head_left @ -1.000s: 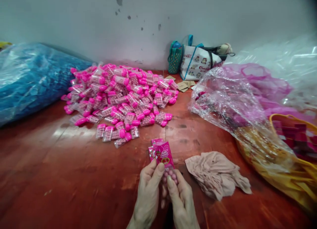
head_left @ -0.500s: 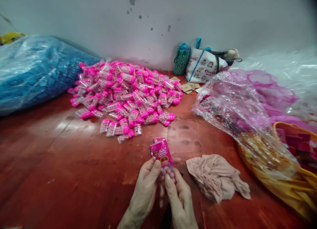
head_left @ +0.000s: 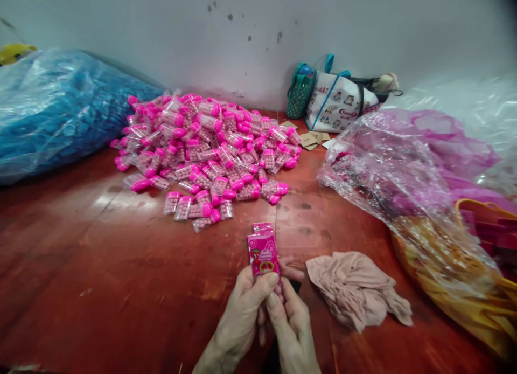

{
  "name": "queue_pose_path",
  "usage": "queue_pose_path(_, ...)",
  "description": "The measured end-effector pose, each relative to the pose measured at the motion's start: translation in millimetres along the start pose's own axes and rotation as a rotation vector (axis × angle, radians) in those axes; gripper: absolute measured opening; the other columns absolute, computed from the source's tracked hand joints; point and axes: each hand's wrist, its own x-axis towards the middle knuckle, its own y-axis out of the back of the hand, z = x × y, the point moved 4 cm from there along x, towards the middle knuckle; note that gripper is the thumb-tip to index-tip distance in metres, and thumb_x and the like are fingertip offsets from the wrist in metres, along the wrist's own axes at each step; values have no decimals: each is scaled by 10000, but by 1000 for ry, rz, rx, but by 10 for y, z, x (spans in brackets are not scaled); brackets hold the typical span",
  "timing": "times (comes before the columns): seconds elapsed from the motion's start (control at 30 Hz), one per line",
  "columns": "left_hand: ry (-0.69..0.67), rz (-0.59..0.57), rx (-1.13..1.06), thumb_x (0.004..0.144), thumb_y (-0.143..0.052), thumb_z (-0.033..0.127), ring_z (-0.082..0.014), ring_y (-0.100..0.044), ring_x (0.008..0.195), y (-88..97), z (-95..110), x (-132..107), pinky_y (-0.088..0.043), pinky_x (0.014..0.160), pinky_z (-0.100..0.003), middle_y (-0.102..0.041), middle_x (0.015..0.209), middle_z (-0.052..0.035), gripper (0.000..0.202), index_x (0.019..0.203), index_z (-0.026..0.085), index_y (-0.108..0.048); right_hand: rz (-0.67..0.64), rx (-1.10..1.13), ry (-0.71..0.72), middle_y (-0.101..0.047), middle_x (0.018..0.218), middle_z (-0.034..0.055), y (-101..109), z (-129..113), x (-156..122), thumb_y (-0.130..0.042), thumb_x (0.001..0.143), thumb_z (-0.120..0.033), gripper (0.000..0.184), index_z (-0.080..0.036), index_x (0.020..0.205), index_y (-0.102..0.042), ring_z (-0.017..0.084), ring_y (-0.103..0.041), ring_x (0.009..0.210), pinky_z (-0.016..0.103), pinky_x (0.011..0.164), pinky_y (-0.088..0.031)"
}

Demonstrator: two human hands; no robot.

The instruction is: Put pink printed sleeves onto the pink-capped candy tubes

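Both hands meet at the bottom centre over a red-brown table [head_left: 100, 288]. My left hand [head_left: 246, 309] pinches a bright pink printed sleeve [head_left: 264, 255] with its thumb on the lower edge. My right hand [head_left: 293, 331] is closed on a small clear candy container, which is almost hidden inside the sleeve and behind the fingers. A big pile of clear candy containers with pink caps [head_left: 210, 147] lies farther back on the table, well beyond the hands.
A crumpled beige cloth [head_left: 355, 288] lies just right of the hands. A clear plastic bag [head_left: 388, 164] and a yellow bag with red boxes [head_left: 484, 239] fill the right side. A blue plastic bag [head_left: 60, 110] lies at the left. Tote bags [head_left: 335, 99] stand against the wall.
The candy container has slid farther into the pink sleeve, so fewer candies show. The hands have closed in on it. The view has shifted slightly.
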Motion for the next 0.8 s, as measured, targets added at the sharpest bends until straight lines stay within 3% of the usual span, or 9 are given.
queue_pose_path(0.07, -16, -13, -34, 795, -563, 331, -53, -486, 418, 5, 30, 21, -330, 280, -123, -668, 916, -114, 340, 1064, 132, -624, -24, 26, 15, -608, 771, 50, -9, -69, 37, -519, 809, -490, 424, -171, 1078, -594, 170, -577, 672, 243, 598, -480)
queue_pose_path(0.23, -72, -4, -44, 802, -546, 350, -88, -530, 409, -10, 113, 77, -363, 254, -157, -671, 941, -150, 408, 1125, 101, -565, -104, 39, -40, -474, 548, -28, -27, -85, 47, -511, 816, -496, 420, -144, 1025, -602, 98, -445, 450, 196, 429, -407)
queue_pose_path(0.47, 5, -51, -55, 831, -510, 280, -71, -529, 420, -1, 11, 47, -401, 289, -140, -674, 933, -164, 370, 1133, 68, -544, -124, 49, -112, -439, 585, -31, 4, -13, -10, -482, 834, -487, 494, -131, 1175, -516, 69, -386, 405, 178, 351, -346)
queue_pose_path(0.6, 4, -75, -66, 817, -532, 302, -96, -550, 439, 26, 29, 59, -417, 285, -160, -677, 925, -164, 386, 1133, 82, -544, -136, 52, -94, -432, 538, -41, -17, -36, 19, -474, 844, -474, 446, -134, 1124, -550, 74, -394, 408, 182, 379, -372)
queue_pose_path(0.8, -51, 26, -115, 776, -597, 271, -58, -539, 469, 10, 92, 103, -467, 426, -136, -691, 862, -137, 331, 1047, 81, -607, -106, 63, -79, -442, 522, -37, -47, -70, 33, -506, 821, -486, 444, -158, 1111, -581, 81, -384, 388, 187, 348, -342)
